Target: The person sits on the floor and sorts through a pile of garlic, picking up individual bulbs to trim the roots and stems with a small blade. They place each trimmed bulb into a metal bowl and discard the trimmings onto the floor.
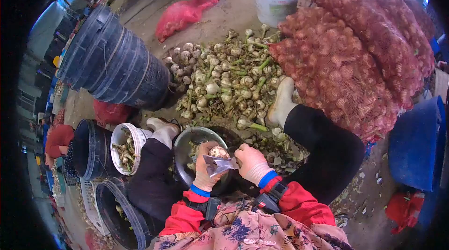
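Note:
My left hand, in a light glove, is closed around a whitish garlic bulb above the metal bowl. Just right of it, my right hand, also gloved, is closed beside a shiny metal blade. The blade lies across the front of the bulb, its handle hidden in the right fingers. Some trimmed pieces show inside the bowl. Past the bowl a large pile of garlic with green stems spreads on the floor.
Stacked dark buckets lean at the left. A white bucket of stems stands near my left leg. Red mesh sacks of garlic fill the right, with a blue container below them. A person in red is at the far left.

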Available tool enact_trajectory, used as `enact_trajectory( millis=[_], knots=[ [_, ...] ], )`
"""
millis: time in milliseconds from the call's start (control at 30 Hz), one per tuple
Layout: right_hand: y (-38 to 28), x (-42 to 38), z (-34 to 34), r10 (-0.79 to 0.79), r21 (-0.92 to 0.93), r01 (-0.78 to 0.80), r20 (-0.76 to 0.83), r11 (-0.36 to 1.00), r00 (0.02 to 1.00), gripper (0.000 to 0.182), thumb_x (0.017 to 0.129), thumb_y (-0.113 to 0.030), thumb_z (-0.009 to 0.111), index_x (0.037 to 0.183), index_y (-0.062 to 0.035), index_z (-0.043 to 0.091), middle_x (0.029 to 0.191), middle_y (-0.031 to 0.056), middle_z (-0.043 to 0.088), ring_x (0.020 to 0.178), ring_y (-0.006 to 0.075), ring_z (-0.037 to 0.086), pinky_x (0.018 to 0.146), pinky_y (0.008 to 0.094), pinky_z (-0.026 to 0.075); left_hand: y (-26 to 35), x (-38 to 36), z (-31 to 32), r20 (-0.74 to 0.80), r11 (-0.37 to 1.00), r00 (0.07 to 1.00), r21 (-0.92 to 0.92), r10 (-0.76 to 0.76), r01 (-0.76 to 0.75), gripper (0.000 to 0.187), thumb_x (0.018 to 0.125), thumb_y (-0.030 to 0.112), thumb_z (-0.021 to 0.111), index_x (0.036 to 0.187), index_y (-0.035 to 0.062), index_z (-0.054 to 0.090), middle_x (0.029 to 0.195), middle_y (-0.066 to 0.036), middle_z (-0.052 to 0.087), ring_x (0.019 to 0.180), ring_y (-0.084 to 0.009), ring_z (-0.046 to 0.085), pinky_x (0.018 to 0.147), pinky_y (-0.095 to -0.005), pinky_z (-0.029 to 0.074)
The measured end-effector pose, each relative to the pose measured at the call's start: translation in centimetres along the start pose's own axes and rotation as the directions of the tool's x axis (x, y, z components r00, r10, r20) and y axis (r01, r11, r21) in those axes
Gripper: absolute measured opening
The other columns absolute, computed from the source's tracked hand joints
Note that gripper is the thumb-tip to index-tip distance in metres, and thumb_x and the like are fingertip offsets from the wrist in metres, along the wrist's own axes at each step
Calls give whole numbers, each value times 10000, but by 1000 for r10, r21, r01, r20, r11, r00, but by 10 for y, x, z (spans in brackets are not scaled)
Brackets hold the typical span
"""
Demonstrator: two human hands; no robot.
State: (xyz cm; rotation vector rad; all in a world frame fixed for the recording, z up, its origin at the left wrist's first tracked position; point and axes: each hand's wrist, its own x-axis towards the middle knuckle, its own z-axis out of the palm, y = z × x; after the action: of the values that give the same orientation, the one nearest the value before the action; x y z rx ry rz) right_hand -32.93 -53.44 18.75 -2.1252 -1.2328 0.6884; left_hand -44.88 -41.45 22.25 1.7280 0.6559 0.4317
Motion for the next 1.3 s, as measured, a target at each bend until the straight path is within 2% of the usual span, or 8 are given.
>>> enact_trajectory(
  millis=[133,200,300,567,633,1000,1167,1300],
  knots=[
    [-3,5,-4,2,-24,0,81,1000,997,139,770,-74,601,902,-70,642,968,172,604,932,383,611,797,465,504,-6,0,-3,3,997,1000,-74,1,-1,559,713,195,820,1137,36,492,976,-66,580,888,-166,590,789,-306,500],
    [20,14,-9,214,26,-219,135,975,968,160,785,-75,582,931,-65,646,982,180,620,950,383,612,801,449,505,3,-3,-10,-19,917,984,367,176,-157,596,635,118,824,1122,36,490,970,-84,569,875,-181,594,788,-300,504],
    [86,26,6,561,303,-526,-32,794,828,202,808,-98,586,991,-41,650,982,194,653,982,384,615,829,414,497,45,-18,-10,-57,998,998,-51,36,-39,611,595,79,808,1126,49,506,1068,-94,585,939,-188,588,851,-321,493],
    [28,12,21,131,417,32,-358,908,925,182,775,-84,673,956,-76,656,1047,148,608,981,341,601,856,399,491,0,4,-43,-158,794,983,-607,-95,-21,738,668,15,793,1322,43,454,1187,-67,567,1074,-203,580,919,-339,497],
    [3,4,10,-52,339,188,-370,922,927,250,717,-61,684,965,-78,651,1063,149,601,995,358,591,854,415,495,7,1,-37,-48,438,986,-898,-157,26,673,725,-12,731,1334,43,450,1245,-84,554,1122,-238,573,949,-375,495],
    [-17,8,0,-52,261,157,-368,953,928,147,769,-118,666,899,-60,628,975,144,587,865,369,602,741,436,499,0,-1,-8,110,289,974,-943,-200,166,444,837,133,639,1259,35,539,1196,-88,616,1095,-261,593,959,-414,458],
    [42,20,25,345,345,-365,121,865,931,298,763,-132,676,1051,-61,650,1057,165,656,989,341,618,848,390,502,12,-1,-3,124,286,969,-940,-215,184,415,817,204,636,1198,47,587,1118,-113,647,1010,-258,620,809,-413,515],
    [136,37,119,402,435,-409,114,802,909,352,840,-292,677,1101,-56,653,1028,155,696,951,349,656,823,435,504,-6,2,-25,102,336,959,-923,-263,190,446,802,220,662,1194,25,576,1119,-145,642,977,-290,636,786,-421,524]
  ],
)
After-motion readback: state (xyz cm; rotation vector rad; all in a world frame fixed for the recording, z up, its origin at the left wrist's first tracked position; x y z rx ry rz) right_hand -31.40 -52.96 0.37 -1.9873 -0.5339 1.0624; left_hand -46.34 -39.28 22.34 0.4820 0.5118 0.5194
